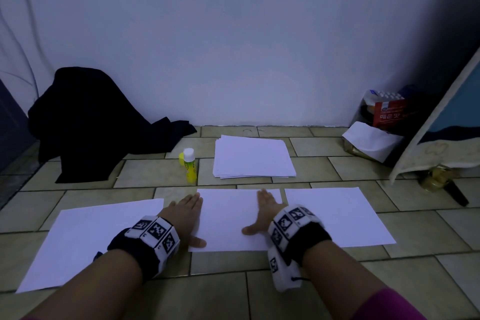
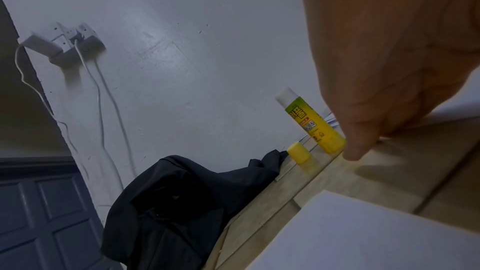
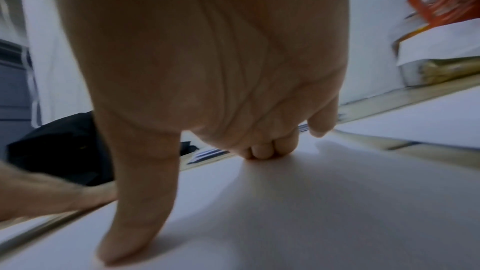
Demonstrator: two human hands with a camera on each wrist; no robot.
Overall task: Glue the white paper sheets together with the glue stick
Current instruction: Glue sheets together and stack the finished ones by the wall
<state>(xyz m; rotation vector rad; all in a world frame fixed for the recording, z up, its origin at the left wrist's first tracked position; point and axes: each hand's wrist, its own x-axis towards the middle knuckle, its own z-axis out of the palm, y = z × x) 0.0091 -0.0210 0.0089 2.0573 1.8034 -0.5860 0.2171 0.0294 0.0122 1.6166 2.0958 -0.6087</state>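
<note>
White paper sheets lie across the tiled floor (image 1: 428, 231) in the lower half of the head view. Biggest in the frame is the left sheet (image 1: 85, 239), angled toward the lower left corner. Next to it, in the middle, is the centre sheet (image 1: 228, 218), and at the right lies the right sheet (image 1: 345, 215), apart from the centre one by a narrow strip of tile. Above them, just right of centre, sits a stack of paper (image 1: 253, 157), its edges slightly fanned.

At the left of the frame a dark garment (image 1: 98, 122) is heaped against the pale wall (image 1: 233, 34). At the right edge, a red packet (image 1: 389, 112) and a white folded paper (image 1: 371, 140) are bundled near a leaning board.

Both hands are released and flat, gripping nothing. The left hand (image 1: 185, 212) rests along the left edge of the centre sheet, fingers straight, thumb lying over the sheet's lower left corner. The right hand (image 1: 267, 212) presses on the same sheet near its right side, thumb spread out toward the middle; the right wrist view shows its fingers (image 3: 262, 151) touching the paper.

The glue stick (image 1: 189, 165) stands upright just left of the stack, uncapped, its white tip showing. Its yellow cap (image 2: 298, 152) stands on the tile just beside it.
</note>
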